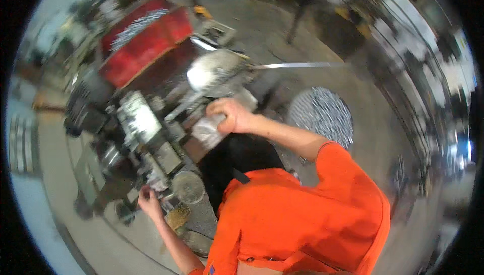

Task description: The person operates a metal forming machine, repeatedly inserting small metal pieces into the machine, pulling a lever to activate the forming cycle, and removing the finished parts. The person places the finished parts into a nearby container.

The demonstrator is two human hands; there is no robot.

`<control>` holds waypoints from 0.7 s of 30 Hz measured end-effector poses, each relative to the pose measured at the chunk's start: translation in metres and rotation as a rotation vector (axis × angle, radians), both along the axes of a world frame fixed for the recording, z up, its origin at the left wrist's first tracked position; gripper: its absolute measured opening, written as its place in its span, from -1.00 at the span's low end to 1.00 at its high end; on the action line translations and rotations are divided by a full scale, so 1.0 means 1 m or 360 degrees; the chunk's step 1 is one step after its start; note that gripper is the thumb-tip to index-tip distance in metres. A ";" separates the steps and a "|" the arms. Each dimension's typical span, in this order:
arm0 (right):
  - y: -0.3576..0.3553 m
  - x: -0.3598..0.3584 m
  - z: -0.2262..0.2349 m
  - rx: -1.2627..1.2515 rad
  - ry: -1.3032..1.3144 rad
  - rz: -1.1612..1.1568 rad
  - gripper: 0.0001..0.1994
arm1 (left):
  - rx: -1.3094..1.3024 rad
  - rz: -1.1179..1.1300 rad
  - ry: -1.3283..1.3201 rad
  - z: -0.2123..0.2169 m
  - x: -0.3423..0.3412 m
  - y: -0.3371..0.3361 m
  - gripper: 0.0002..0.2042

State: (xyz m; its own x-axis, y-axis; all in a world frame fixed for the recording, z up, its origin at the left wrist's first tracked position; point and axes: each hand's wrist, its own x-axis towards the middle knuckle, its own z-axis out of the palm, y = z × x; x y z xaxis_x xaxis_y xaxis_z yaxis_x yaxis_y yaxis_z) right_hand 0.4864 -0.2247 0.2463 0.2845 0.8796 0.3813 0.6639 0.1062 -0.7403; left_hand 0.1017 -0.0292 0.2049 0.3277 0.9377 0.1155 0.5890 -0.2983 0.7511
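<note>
The picture is blurred by motion. My right hand (231, 115) is closed over a pale, crumpled grey wad (208, 131), perhaps a cloth, on top of a grey metalworking machine (138, 124). My left hand (149, 200) is lower down at the machine's near end, fingers curled around a small handle beside a round handwheel (188, 187). My orange sleeves and shirt fill the lower right. Just beyond my right hand sits a round grey metal dish or guard (217, 71).
A red bin (146, 40) with several shiny metal pieces stands behind the machine. A round basket of shiny metal parts (320, 114) rests on the concrete floor to the right. A long metal bar (297, 65) lies beyond it. Racks line the far right.
</note>
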 end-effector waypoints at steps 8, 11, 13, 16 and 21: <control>-0.216 0.030 -0.130 -0.0911 0.0094 -0.1022 -0.55 | 0.0144 0.0085 0.0743 -0.003 0.014 0.008 -0.79; -0.266 0.097 -0.170 -0.1248 -0.0296 -0.1331 -0.63 | 0.0133 0.0119 0.0679 -0.012 0.013 0.017 -0.77; -0.271 0.134 -0.182 -0.1643 -0.0258 -0.1458 -0.68 | 0.0181 0.0160 0.0713 -0.012 0.004 0.013 -0.75; -0.304 0.171 -0.224 -0.1757 -0.0378 -0.1392 -0.71 | 0.0223 0.0139 0.0681 0.002 0.023 0.000 -0.79; -0.352 0.216 -0.281 -0.1815 -0.0815 -0.1279 -0.74 | 0.0123 0.0157 0.0820 0.012 0.052 0.001 -0.77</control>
